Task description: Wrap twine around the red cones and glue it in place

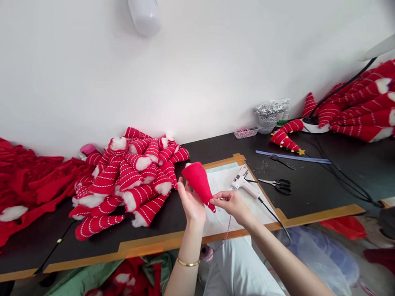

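A red stuffed fabric cone (197, 180) lies tilted in my left hand (194, 205), its wide end up and its narrow tip toward my right. The palm is beneath it, and some fingers are hidden behind the fabric. My right hand (232, 205) pinches thin red-and-white twine (228, 229) against the narrow tip. From that hand the twine hangs down to a small spool (207, 253) by my lap. A white hot glue gun (245, 183) rests on the white sheet (222, 189) just beyond my right hand.
Striped stuffed cones (133, 175) are heaped at left, beside red fabric (26, 192). Scissors (278, 185), a blue strip (293, 157) and a decorated cone (286, 137) lie at right. Behind are a twine tray (246, 132) and a silvery-filled tub (268, 116). The glue gun's cord (276, 218) crosses the table edge.
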A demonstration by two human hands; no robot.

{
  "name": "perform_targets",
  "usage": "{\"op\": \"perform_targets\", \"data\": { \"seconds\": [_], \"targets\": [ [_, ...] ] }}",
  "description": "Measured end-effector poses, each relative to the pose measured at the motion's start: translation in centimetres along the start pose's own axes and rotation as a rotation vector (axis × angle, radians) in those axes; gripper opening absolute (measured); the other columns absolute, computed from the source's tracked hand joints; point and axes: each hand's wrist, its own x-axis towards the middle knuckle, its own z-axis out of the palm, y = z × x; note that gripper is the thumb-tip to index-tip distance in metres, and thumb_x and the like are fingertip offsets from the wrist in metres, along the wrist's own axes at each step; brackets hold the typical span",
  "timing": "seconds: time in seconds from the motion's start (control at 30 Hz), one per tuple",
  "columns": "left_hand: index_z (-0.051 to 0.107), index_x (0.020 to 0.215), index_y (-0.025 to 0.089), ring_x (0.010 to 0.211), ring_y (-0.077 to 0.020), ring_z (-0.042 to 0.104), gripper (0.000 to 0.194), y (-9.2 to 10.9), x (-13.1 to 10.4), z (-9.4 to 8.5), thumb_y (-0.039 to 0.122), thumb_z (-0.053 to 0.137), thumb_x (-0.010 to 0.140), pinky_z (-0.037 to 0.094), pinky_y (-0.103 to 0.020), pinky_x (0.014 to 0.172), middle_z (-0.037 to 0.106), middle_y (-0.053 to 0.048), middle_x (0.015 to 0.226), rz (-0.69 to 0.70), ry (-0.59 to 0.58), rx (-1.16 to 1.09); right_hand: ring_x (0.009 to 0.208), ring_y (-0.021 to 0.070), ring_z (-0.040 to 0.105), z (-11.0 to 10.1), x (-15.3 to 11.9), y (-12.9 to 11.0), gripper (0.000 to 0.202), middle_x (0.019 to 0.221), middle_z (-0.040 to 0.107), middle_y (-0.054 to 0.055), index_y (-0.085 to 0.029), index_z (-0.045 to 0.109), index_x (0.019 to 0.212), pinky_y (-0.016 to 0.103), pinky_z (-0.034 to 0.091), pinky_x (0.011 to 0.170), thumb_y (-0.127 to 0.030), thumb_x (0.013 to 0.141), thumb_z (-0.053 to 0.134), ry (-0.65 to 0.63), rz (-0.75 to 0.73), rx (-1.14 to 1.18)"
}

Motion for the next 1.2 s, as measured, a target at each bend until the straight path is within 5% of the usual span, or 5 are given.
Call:
{"op": "perform_targets", "data": {
  "seconds": [0.17, 0.37, 0.63, 0.87, 1.2],
  "targets": [
    [0.039, 0.143, 0.037, 0.095, -0.0185, 0.07, 0.093, 0.5, -0.1, -0.1, 0.03, 0.092, 0.067, 0.055, -0.027, 0.079, 0.068, -0.005, 0.121, 0.076, -0.055, 0.271, 0.05, 0.0107, 0.032, 0.4, -0.4, 0.3, 0.025, 0.047, 0.043, -0.004, -0.017, 0.079, 0.073, 0.028, 0.023, 0.051, -0.042, 0.074, 0.079, 0.091, -0.206, -0.372],
    [0.055, 0.129, 0.023, 0.063, -0.0163, 0.068, 0.071, 2.2, 0.8, -0.7, 0.039, 0.089, 0.069, 0.053, -0.025, 0.056, 0.073, -0.004, 0.088, -0.202, -0.191, 0.38, 0.048, 0.0105, 0.038, -0.5, -0.9, -0.7, 0.032, 0.054, 0.052, -0.002, -0.019, 0.073, 0.07, 0.026, 0.026, 0.047, -0.049, 0.072, 0.082, -0.165, -0.1, -0.316],
    [0.068, 0.115, 0.008, 0.076, -0.0277, 0.074, 0.06, 3.1, 0.6, -0.6, 0.057, 0.076, 0.081, 0.06, -0.034, 0.06, 0.075, -0.018, 0.091, -0.617, -0.199, 0.162, 0.044, 0.0054, 0.011, -0.2, -1.0, -0.9, 0.045, 0.049, 0.027, -0.011, -0.02, 0.068, 0.071, 0.025, 0.007, 0.041, -0.062, 0.067, 0.084, -0.175, 0.062, 0.041],
    [0.07, 0.107, 0.008, 0.081, -0.029, 0.075, 0.056, 1.8, 0.7, -0.1, 0.06, 0.066, 0.088, 0.064, -0.038, 0.068, 0.074, -0.017, 0.086, -0.57, -0.175, 0.021, 0.049, 0.0051, 0.005, 0.5, -0.9, 0.3, 0.053, 0.053, 0.022, -0.013, -0.016, 0.064, 0.076, 0.025, 0.002, 0.043, -0.062, 0.064, 0.088, -0.201, 0.136, 0.256],
    [0.071, 0.109, 0.009, 0.087, -0.0287, 0.076, 0.06, 1.6, 0.1, 1.1, 0.065, 0.055, 0.093, 0.064, -0.038, 0.077, 0.075, -0.016, 0.089, -0.567, -0.081, -0.035, 0.048, 0.0044, 0.005, 0.8, -0.6, 0.1, 0.054, 0.052, 0.02, -0.014, -0.017, 0.06, 0.072, 0.023, 0.001, 0.042, -0.062, 0.063, 0.088, -0.19, 0.135, 0.249]
  ]
}}
